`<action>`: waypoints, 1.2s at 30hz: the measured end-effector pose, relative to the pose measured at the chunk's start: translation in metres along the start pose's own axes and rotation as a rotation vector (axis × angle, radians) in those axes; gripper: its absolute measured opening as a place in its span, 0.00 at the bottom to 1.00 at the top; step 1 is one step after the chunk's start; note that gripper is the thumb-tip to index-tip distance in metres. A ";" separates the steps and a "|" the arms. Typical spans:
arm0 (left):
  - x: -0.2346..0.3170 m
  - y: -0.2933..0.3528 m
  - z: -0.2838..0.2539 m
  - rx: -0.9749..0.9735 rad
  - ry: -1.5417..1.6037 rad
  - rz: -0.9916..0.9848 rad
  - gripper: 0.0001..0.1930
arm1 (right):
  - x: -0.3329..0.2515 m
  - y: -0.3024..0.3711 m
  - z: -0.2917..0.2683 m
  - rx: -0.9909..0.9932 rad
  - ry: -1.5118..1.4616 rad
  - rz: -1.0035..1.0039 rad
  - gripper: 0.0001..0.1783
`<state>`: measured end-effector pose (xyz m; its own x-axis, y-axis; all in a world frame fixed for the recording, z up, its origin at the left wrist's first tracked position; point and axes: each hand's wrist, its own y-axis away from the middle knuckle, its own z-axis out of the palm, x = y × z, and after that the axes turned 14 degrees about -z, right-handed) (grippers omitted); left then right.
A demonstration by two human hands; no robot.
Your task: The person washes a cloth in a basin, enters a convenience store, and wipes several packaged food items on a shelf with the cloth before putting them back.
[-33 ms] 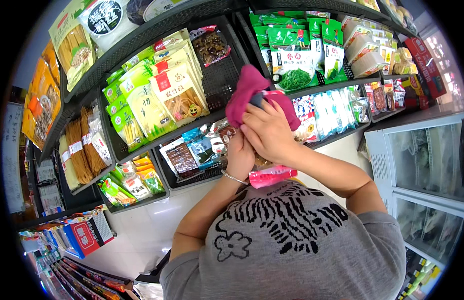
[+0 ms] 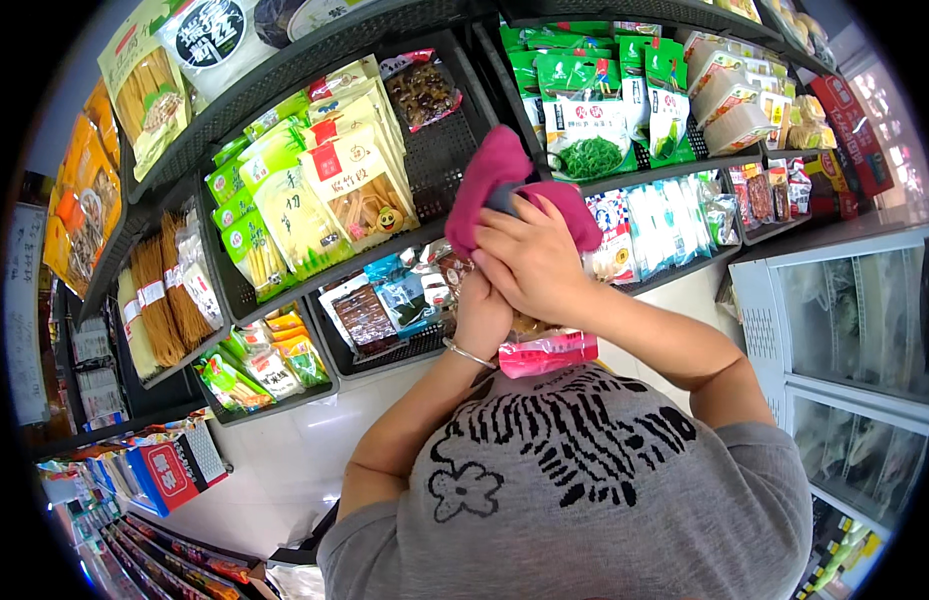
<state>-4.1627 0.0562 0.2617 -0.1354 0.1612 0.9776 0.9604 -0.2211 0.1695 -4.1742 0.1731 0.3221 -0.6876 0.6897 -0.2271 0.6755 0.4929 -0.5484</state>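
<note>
My right hand [image 2: 534,255] is closed on a maroon cloth [image 2: 486,188] with a dark grey patch, folded loosely over the far side of its fingers. Just beneath and to the left, my left hand [image 2: 481,308], with a silver bangle at the wrist, has most of its fingers hidden by the right. Both hands are together around a plastic food packet with a pink end [image 2: 547,354], held up before my grey shirt. Brownish contents show in a small gap; the rest of the packet is covered.
Black crates ahead hold dried-food bags [image 2: 359,185], green seaweed-type bags [image 2: 587,125] and a dark packet [image 2: 421,90]. A lower crate [image 2: 394,350] with more packets sits close by the left hand. A glass-door cooler [image 2: 854,330] stands on the right.
The cloth has shifted slightly left and changed its folds, showing more of the grey patch. My right hand moved a little with it. The packet's pink end tilted slightly.
</note>
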 end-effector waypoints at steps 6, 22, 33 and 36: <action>0.018 -0.003 -0.011 0.037 0.133 -0.068 0.15 | 0.030 -0.013 -0.024 0.003 -0.047 0.062 0.20; 0.028 -0.048 -0.047 -0.245 1.134 -0.364 0.17 | -0.021 0.058 -0.007 0.031 -0.094 -0.068 0.13; 0.050 -0.024 -0.064 -0.417 1.092 -0.441 0.22 | 0.082 0.204 -0.014 0.206 -0.386 0.896 0.12; -0.012 -0.021 -0.083 -0.484 1.040 -0.727 0.22 | 0.060 0.212 -0.033 0.422 -0.736 1.203 0.11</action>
<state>-4.2010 -0.0207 0.2570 -0.8973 -0.3616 0.2532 0.4413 -0.7458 0.4990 -4.0635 0.3365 0.2191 0.1549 0.0800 -0.9847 0.8889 -0.4462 0.1036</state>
